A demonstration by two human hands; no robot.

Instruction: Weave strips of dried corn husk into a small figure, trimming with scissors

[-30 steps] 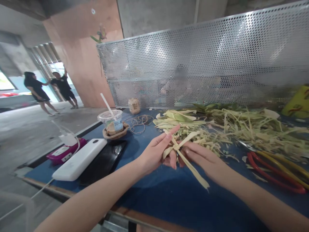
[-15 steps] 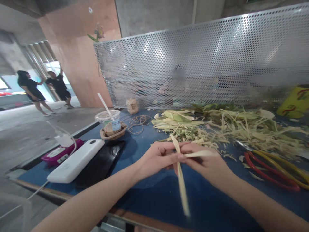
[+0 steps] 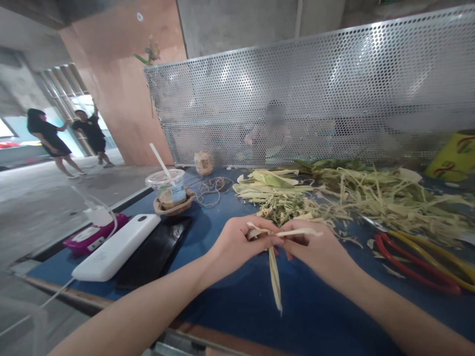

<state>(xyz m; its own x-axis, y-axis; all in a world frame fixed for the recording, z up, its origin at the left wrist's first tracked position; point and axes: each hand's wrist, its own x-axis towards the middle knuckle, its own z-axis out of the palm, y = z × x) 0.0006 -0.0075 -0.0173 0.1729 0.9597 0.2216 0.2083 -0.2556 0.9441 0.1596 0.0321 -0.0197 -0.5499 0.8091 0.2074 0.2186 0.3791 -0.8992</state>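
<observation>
My left hand (image 3: 241, 242) and my right hand (image 3: 311, 242) meet over the blue table, both pinching pale corn husk strips (image 3: 274, 282) where the strips cross. One end hangs down below my fingers. Another end lies to the right across my right hand, and a shorter curled end sticks out over my left hand. The crossing itself is partly hidden by my fingertips. Just beyond my hands lies a heap of small cut husk bits (image 3: 284, 206), with a stack of flat husks (image 3: 272, 180) behind it.
Scissors with red and yellow handles (image 3: 419, 264) lie at right, before a pile of shredded husk (image 3: 371, 193). At left are a lidded cup with straw (image 3: 170, 190), twine (image 3: 213, 190), a white power bank (image 3: 117, 247), a black tray (image 3: 156, 252) and a purple power strip (image 3: 96, 235). A perforated metal screen (image 3: 315, 94) stands behind.
The strip end that pointed up between my hands is now folded over to the left. The hanging end looks shorter and has swung slightly left. Both hands stay together.
</observation>
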